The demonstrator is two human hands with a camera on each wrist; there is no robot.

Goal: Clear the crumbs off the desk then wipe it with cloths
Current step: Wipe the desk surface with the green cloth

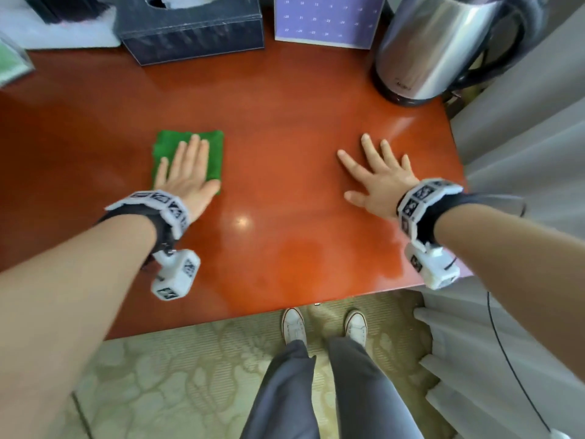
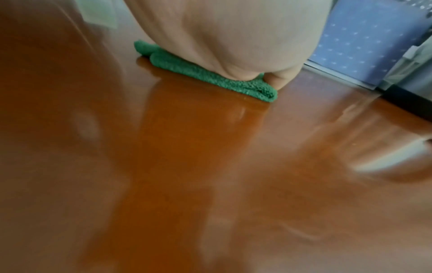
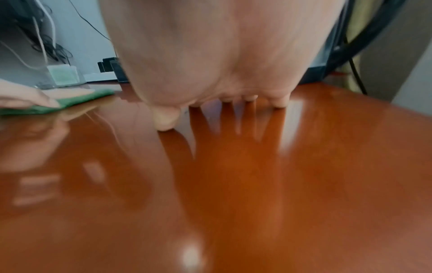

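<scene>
A folded green cloth [image 1: 212,153] lies on the glossy reddish-brown desk [image 1: 285,128], left of centre. My left hand [image 1: 186,172] presses flat on it with straight fingers; the left wrist view shows the palm [image 2: 233,40] on the green cloth [image 2: 210,79]. My right hand [image 1: 376,175] lies flat on the bare desk to the right, fingers spread, holding nothing. In the right wrist view its fingertips [image 3: 280,103] touch the desk [image 3: 233,184], and the green cloth [image 3: 70,101] shows at the far left. No crumbs are visible.
A dark tissue box [image 1: 190,30], a purple calendar [image 1: 326,20] and a steel kettle [image 1: 443,49] stand along the desk's back edge. A green-filled clear holder [image 1: 12,61] sits at far left. Grey curtains [image 1: 522,153] hang right of the desk. My feet stand below the front edge [image 1: 285,315].
</scene>
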